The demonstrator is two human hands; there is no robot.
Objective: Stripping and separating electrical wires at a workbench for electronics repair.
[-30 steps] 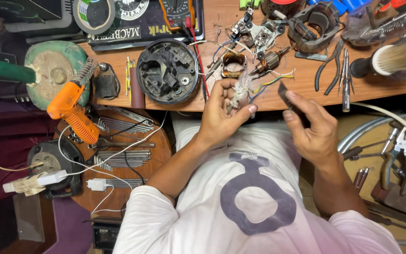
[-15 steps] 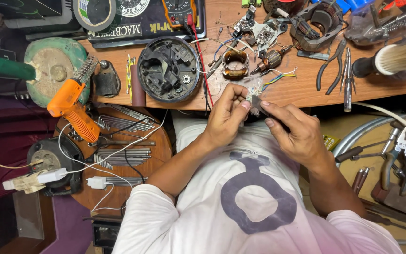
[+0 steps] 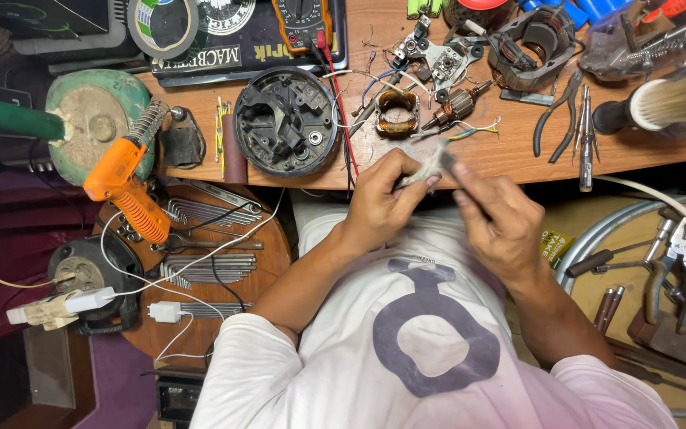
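Both hands (image 3: 438, 199) grip wire bundle (image 3: 432, 165)

Round housing (image 3: 286, 121) sits on the bench (image 3: 510, 163), soldering gun (image 3: 129, 187) to its left, pliers (image 3: 559, 119) far right, both hands (image 3: 383, 202) just near the bench edge.

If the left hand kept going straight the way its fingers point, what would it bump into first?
The left hand points up and to the right, fingers pinching a small grey part with coloured wires. Going on, it would probably first meet the copper-wound motor armature on the wooden bench, though depth is hard to judge.
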